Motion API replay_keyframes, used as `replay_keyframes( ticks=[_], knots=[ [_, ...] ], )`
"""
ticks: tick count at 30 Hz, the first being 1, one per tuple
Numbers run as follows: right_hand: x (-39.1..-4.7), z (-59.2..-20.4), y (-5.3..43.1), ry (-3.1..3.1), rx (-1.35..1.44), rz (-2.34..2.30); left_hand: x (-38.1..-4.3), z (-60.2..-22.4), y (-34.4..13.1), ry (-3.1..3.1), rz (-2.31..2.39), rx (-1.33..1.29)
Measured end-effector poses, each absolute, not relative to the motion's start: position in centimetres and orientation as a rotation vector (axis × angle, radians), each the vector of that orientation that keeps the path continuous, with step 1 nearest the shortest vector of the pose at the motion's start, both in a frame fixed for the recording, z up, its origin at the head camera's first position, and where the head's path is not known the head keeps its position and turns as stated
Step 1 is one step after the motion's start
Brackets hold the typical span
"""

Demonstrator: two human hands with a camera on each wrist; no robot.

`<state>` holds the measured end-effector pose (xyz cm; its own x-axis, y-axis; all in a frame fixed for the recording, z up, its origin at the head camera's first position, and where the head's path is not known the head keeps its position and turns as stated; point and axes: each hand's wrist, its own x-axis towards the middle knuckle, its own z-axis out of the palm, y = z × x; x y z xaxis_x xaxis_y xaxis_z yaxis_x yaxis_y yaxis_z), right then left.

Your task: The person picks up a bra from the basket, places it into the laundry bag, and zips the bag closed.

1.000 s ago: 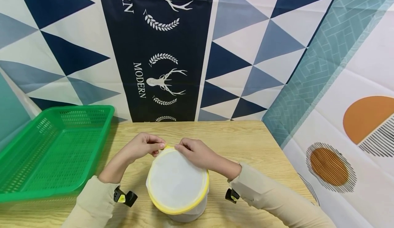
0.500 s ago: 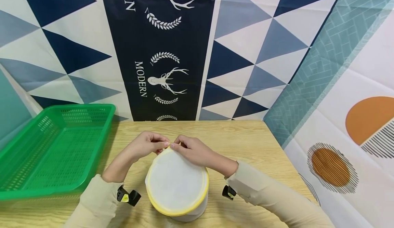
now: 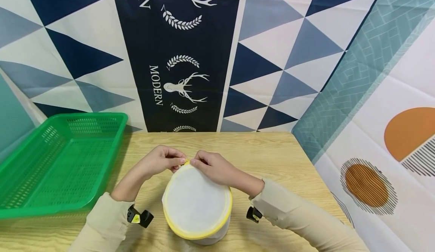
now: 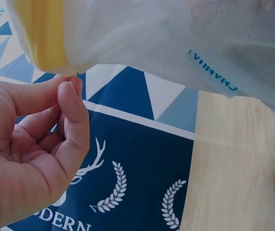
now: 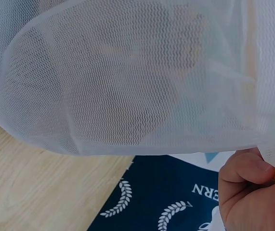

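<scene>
A round white mesh laundry bag (image 3: pixel 197 201) with a yellow zipper (image 3: pixel 196 237) around its top stands on the table between my forearms. At the far side of its rim, my left hand (image 3: pixel 162 160) pinches a small piece at the zipper with thumb and index finger; in the left wrist view the fingertips (image 4: pixel 68 89) hide that piece. Close beside it, my right hand (image 3: pixel 216 168) pinches the yellow-edged rim between thumb and curled fingers. Through the bag's mesh (image 5: pixel 123 86), blurred shapes show in the right wrist view. A label with blue lettering (image 4: pixel 212 72) is on the bag's side.
A green perforated plastic basket (image 3: pixel 112 161) stands at the left of the wooden table (image 3: pixel 261 150). Patterned cloth (image 3: pixel 183 55) covers the wall behind the table's far edge, and another printed sheet (image 3: pixel 367 138) hangs along the right.
Both hands first came closer together at the zipper, then parted slightly, with a bit of yellow showing between them now. The bag has barely shifted.
</scene>
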<state>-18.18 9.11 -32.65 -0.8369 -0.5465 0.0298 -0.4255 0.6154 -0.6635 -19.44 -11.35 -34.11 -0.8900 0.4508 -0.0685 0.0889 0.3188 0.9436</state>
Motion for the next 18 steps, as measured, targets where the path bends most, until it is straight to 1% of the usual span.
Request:
replay_keyframes(
  ticks=[18],
  knots=[
    [-18.32,-33.06,9.54,2.672,-0.763,-1.028,-19.59,-34.34,-11.65,2.245,1.612,0.452]
  ],
)
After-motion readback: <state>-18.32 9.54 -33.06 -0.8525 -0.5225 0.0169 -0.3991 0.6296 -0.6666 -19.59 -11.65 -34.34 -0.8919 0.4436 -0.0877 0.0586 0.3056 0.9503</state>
